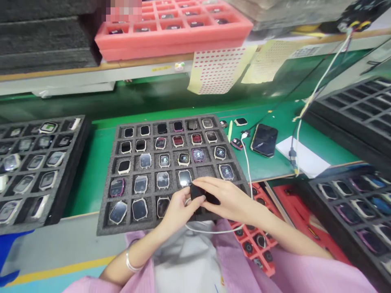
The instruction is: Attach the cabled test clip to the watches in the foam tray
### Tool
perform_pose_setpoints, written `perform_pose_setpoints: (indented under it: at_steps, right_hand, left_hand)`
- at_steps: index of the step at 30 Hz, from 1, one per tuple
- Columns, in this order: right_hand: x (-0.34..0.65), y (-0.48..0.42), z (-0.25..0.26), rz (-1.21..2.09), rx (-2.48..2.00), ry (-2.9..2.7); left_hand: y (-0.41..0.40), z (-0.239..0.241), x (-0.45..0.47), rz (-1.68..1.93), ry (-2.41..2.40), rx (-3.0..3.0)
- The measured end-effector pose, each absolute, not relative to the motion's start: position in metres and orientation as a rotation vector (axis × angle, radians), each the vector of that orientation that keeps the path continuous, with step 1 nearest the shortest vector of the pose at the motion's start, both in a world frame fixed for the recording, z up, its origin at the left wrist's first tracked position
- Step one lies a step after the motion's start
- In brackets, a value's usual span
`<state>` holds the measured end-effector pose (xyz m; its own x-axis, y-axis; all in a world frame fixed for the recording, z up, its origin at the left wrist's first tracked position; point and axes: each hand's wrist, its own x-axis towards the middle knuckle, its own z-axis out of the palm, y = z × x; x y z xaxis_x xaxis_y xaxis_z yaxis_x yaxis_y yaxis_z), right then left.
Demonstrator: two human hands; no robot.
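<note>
Left hand [177, 209]: raised before the chest, fingers curled, thumb tip meeting the right hand.
Right hand [227, 199]: just right of the left hand, palm down, fingers pinched together and pointing left.
Left wrist: bent upward, bare forearm running down-left from the left hand.
Right forearm: stretches away down-right from the left hand.

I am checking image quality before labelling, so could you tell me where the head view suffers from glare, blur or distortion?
In the head view, overhead light glares off the watch faces in the centre foam tray and the phone; the side trays and shelf edge bow outward with wide-angle distortion; the left tray is smeared; the left hand and right hand, both holding a dark watch, are fairly sharp.
</note>
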<state>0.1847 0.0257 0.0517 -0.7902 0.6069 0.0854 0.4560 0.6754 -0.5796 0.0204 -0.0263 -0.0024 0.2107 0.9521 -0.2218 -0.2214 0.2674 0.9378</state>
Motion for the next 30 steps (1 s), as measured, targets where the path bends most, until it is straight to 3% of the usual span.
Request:
perform_pose_setpoints:
  at_steps: [12, 24, 30]
  right_hand:
    - [0.186, 0.027, 0.035, 0.937, -0.845, -2.304]
    - [0.189, 0.030, 0.030, 1.054, -0.871, -2.236]
    - [0.183, 0.026, 0.038, 0.993, -0.817, -2.354]
  left_hand:
    - [-0.026, -0.005, 0.025, 0.980, 1.066, 0.817]
    - [-0.027, 0.002, 0.017, 0.841, 1.034, 0.900]
    - [-0.029, 0.000, 0.017, 0.942, 0.990, 0.875]
